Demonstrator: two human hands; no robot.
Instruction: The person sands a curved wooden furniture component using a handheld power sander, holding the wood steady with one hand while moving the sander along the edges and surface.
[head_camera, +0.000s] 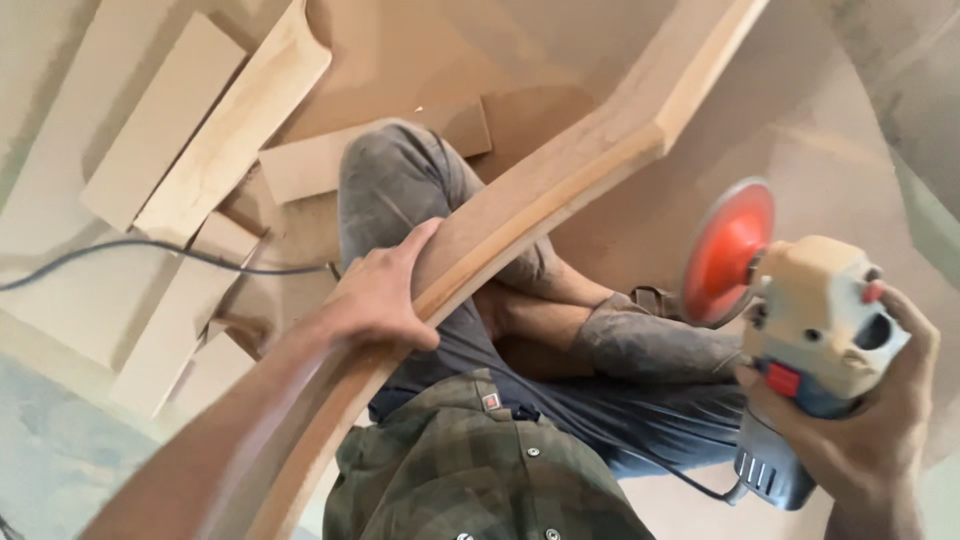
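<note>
My left hand (378, 292) grips a long curved wooden piece (560, 175) that runs from the lower left across my lap up to the top right. Off to the right, my right hand (872, 425) holds a dust-covered angle grinder (815, 330) by its body. Its red sanding disc (728, 252) faces left and stands apart from the wood. I sit with my legs (420, 190) folded under the wooden piece, in grey trousers and a green plaid shirt (470, 470).
Several cut wooden boards (235, 125) lie stacked on the dusty floor at the upper left. A black power cable (150, 247) crosses the floor on the left. Another cable (690, 480) trails from the grinder across my lap.
</note>
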